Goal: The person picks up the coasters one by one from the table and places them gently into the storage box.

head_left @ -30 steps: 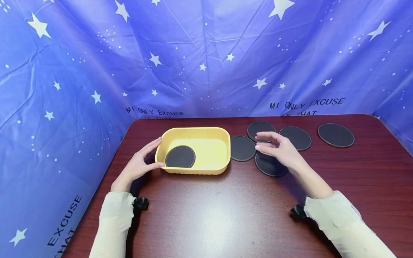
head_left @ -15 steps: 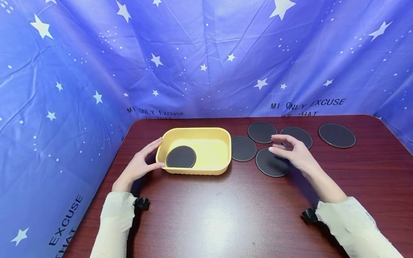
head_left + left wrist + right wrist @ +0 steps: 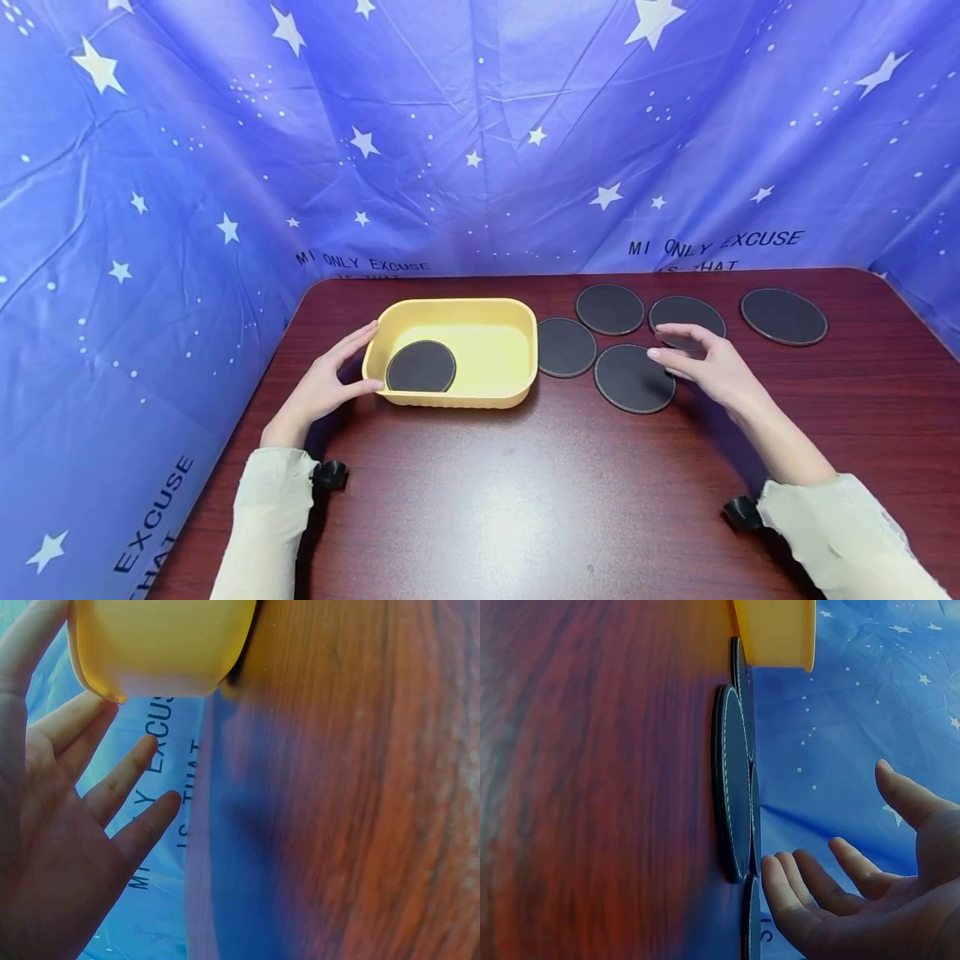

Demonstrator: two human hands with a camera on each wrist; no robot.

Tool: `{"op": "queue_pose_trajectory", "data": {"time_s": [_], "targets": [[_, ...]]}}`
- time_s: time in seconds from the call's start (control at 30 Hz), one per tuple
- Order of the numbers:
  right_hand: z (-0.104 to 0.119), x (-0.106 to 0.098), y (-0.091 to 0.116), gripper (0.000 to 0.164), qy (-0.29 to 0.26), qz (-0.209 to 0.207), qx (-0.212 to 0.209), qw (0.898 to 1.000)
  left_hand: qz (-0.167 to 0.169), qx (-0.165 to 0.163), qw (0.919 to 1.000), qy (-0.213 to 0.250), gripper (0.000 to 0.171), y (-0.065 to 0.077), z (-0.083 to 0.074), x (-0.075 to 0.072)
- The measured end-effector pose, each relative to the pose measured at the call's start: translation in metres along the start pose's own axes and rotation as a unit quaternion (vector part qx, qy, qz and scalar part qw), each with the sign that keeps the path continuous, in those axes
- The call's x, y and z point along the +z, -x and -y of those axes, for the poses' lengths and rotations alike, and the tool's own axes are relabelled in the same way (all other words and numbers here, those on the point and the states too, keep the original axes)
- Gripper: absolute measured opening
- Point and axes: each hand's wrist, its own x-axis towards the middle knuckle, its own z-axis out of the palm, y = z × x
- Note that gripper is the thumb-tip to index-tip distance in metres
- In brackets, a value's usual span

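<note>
In the head view, a yellow plastic bin (image 3: 450, 399) stands left of centre with one round black coaster (image 3: 422, 367) inside, leaning at its near left. My left hand (image 3: 322, 379) holds the bin's left end, thumb at the near corner and fingers along the left side; the left wrist view shows some fingers spread free of the bin wall (image 3: 165, 645). My right hand (image 3: 708, 362) hovers with bent, parted fingers and nothing in them. Its fingertips overlap the near coaster (image 3: 633, 379) and the coaster behind (image 3: 686, 312) in the head view; the right wrist view shows the hand (image 3: 862, 892) beside the coasters' level.
More black stitched coasters lie flat on the dark red wooden table (image 3: 420, 500): one against the bin's right side (image 3: 567, 347), one at the back (image 3: 610, 309), one far right (image 3: 783, 316). A blue star-patterned cloth (image 3: 480, 167) hangs behind and to the left.
My right hand has drawn back to the right and slightly nearer, uncovering more of the near coaster and the back one. The left hand and the bin stay in place.
</note>
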Motion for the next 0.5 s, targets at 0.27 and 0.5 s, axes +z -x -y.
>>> {"op": "queue_pose_trajectory", "data": {"time_s": [0.27, 0.5], "targets": [[-0.005, -0.007, 0.004, 0.062, 0.010, 0.008, 0.021, 1.000, 0.001, -0.002, 1.0000, 0.007, 0.082, 0.000, 0.001, -0.001], [-0.009, -0.011, 0.005, 0.063, 0.000, 0.025, 0.037, 0.999, -0.001, 0.008, 0.9999, 0.007, 0.083, 0.000, 0.001, 0.000]]}}
